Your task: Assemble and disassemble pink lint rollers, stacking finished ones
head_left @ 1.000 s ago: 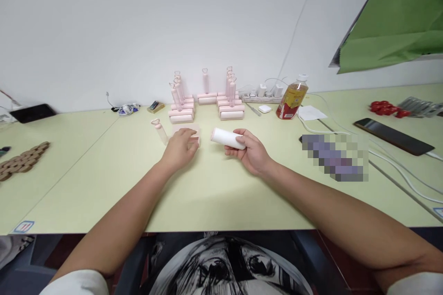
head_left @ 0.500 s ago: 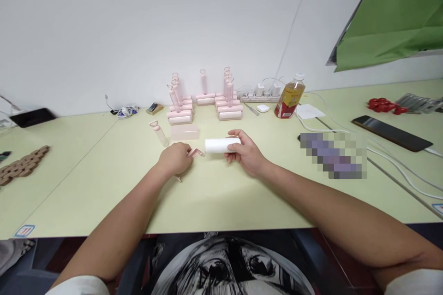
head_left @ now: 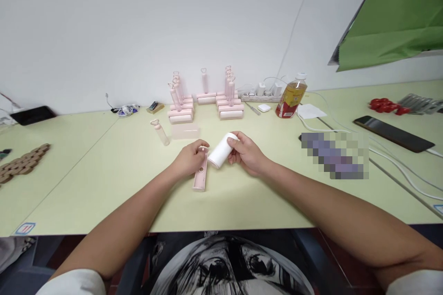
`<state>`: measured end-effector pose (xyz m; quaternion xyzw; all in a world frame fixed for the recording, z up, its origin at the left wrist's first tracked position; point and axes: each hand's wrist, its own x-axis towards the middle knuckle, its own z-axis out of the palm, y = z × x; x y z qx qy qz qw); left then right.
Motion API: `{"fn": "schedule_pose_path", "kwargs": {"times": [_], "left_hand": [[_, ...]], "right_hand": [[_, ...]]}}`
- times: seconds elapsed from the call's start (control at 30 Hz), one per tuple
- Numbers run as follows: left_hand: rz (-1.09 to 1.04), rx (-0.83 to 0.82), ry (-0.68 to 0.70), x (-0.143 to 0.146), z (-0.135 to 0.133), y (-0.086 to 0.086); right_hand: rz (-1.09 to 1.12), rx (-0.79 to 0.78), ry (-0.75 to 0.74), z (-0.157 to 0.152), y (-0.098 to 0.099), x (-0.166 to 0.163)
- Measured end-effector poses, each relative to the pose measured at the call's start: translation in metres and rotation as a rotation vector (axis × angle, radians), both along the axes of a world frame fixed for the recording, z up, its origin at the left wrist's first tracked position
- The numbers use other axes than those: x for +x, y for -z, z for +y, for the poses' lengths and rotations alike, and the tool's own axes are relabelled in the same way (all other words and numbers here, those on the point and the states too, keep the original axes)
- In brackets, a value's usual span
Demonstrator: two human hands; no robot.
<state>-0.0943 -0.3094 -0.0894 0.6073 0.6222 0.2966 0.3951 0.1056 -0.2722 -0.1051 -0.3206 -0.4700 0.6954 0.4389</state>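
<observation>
Left hand: the left hand has its fingers closed about the far end of a pink tray, which is long, narrow and open on its upper side; a round hole shows in its floor.
Right hand: the right hand grips a white roll, thumb on top near the far end and fingers curled beneath.
White roll: held at a slant, its near end pointing down and left, just beside the pink tray; whether the two touch I cannot tell.
Loose handle: a pink handle with a heart-shaped loop, slanting, to the left of the left hand.
Cover: a pale pink cover, see-through, on the counter behind the left hand.
Finished-looking rollers: a left row, a single middle roller and a right row, all with upright handles, towards the wall.
Right of the rows: a power strip with white plugs, a bottle of amber drink with a white cap, and a sheet of white paper.
Far right: a dark phone with a white cable attached, and red objects beyond it.
</observation>
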Motion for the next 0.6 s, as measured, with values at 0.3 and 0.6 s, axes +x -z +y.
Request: {"fn": "schedule_pose_path", "kwargs": {"times": [0.3, 0.6], "left_hand": [[0.046, 0.173, -0.132, -0.0042, 0.0044, -0.0005], [0.031, 0.211, -0.079, 0.0033, 0.0019, 0.0015]], "right_hand": [[-0.062, 0.001, -0.077, -0.0014, 0.0044, -0.0018], [-0.087, 0.032, -0.175, -0.0062, 0.0034, -0.0018]]}}
